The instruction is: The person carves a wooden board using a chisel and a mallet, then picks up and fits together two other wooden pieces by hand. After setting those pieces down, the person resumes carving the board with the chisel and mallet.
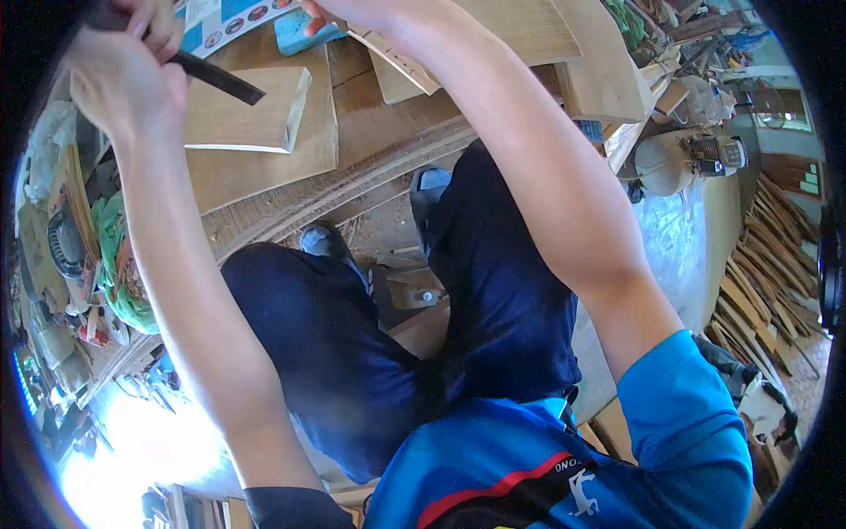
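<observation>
At the upper left, my left hand point(132, 75) is closed around a dark flat metal bar point(225, 79), whose free end points right over a pale wooden block point(247, 110). My right hand point(374, 13) is at the top edge, mostly cut off, with a bent fingertip showing. It lies right at a thin wooden piece point(401, 63) with dark marks along its edge; I cannot tell whether the fingers grip it. A light blue object point(304, 33) sits just left of that hand, near a printed sheet point(233, 19) with round pictures.
A wooden workbench point(330, 189) spans the view before my knees, with larger boards point(529, 31) at its right. Cluttered tools and a green bag point(119, 264) lie left. A tank-like machine point(665, 163) and stacked wood strips point(762, 264) stand right.
</observation>
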`<act>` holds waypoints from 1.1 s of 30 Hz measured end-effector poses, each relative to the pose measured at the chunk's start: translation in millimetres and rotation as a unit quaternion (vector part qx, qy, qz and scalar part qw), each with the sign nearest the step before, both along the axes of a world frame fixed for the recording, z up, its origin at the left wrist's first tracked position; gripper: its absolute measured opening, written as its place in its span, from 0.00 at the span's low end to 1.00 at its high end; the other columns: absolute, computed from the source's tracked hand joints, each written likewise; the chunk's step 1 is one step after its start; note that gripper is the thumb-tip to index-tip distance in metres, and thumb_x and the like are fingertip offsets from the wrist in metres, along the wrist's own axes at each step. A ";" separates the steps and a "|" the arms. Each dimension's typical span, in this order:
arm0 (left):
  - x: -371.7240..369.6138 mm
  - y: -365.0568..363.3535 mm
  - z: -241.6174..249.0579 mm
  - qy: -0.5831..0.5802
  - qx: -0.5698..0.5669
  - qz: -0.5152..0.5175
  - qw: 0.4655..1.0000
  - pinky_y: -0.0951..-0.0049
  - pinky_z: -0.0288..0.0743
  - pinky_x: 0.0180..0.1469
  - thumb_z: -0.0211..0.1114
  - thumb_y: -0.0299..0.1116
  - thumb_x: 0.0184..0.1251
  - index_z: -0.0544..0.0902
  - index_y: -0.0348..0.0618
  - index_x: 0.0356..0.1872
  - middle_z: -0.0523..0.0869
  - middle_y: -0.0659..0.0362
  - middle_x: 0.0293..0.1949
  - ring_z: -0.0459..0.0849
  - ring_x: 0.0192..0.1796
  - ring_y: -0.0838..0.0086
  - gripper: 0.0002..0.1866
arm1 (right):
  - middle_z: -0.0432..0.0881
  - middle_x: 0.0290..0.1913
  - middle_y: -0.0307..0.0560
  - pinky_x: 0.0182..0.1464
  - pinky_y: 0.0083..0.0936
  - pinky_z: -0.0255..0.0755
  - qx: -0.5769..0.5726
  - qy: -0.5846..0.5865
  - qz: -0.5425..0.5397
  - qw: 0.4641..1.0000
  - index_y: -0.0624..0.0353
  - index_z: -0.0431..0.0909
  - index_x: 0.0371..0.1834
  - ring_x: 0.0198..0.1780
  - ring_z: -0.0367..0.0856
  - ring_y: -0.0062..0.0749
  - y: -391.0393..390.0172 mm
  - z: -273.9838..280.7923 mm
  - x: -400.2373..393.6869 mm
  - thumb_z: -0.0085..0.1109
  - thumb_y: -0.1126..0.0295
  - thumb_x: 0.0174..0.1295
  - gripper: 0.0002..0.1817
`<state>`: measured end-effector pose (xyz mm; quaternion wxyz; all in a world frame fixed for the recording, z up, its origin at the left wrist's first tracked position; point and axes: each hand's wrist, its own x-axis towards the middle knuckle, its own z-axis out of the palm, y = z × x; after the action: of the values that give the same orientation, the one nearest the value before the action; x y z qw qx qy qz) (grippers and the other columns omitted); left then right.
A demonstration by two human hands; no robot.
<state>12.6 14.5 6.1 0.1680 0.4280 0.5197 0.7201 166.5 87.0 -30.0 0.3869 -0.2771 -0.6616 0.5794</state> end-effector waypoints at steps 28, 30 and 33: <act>-49.6 -7.0 -16.0 -0.012 0.099 0.130 0.986 0.70 0.60 0.28 0.29 0.64 0.80 0.64 0.43 0.42 0.71 0.56 0.30 0.64 0.25 0.73 0.31 | 0.87 0.48 0.53 0.49 0.28 0.77 0.030 -0.035 0.015 0.999 0.72 0.78 0.60 0.47 0.85 0.33 6.9 -0.6 14.6 0.63 0.60 0.65 0.27; -55.6 -8.8 -17.1 -0.018 0.107 0.106 0.988 0.70 0.60 0.28 0.31 0.63 0.81 0.64 0.43 0.45 0.72 0.55 0.31 0.64 0.25 0.73 0.30 | 0.86 0.45 0.52 0.44 0.27 0.78 0.040 -0.038 0.006 0.998 0.72 0.78 0.59 0.43 0.85 0.31 9.5 -6.3 6.0 0.64 0.60 0.65 0.27; -57.4 -11.2 -19.2 -0.014 0.116 0.085 0.990 0.71 0.60 0.28 0.37 0.59 0.82 0.63 0.45 0.50 0.74 0.53 0.33 0.64 0.24 0.73 0.25 | 0.86 0.41 0.49 0.37 0.26 0.77 0.023 -0.034 0.043 0.998 0.71 0.78 0.58 0.36 0.84 0.29 7.7 -7.6 10.6 0.64 0.59 0.65 0.26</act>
<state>-44.8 3.2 -13.1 0.0627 0.3886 0.4651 0.7930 177.1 94.7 -37.7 0.3449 -0.2592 -0.6989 0.5704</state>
